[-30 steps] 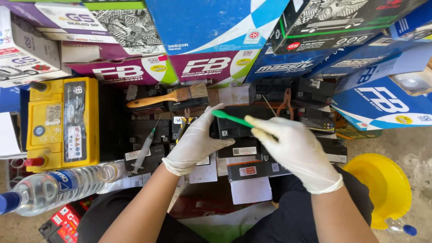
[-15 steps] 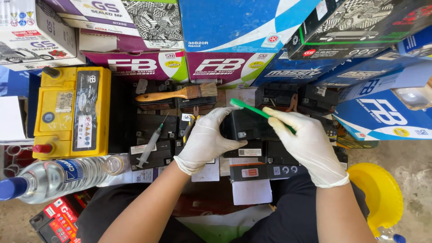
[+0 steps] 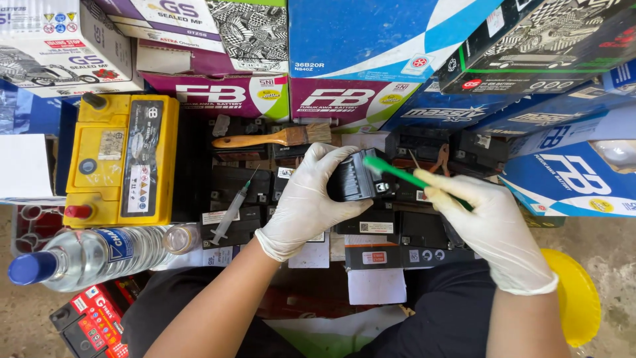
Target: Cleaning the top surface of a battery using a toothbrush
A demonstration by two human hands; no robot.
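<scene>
One small black battery (image 3: 354, 178), held up at centre frame over rows of similar black batteries (image 3: 238, 199). Left hand (image 3: 308, 202), white-gloved, curled fully round its left side, fingers (image 3: 331, 158) hooked over the top. At three o'clock of it, right hand (image 3: 490, 229), gloved too, pinched shut on one green stick (image 3: 397, 174), tip touching the battery's top. Outward: one wooden paintbrush (image 3: 275, 138) at eleven o'clock, one syringe (image 3: 232, 207) and one yellow battery (image 3: 122, 159) at nine, one clear bottle (image 3: 93, 255) with blue cap at eight. Stacked cartons (image 3: 371, 40), blue, purple, black, white, across twelve.
</scene>
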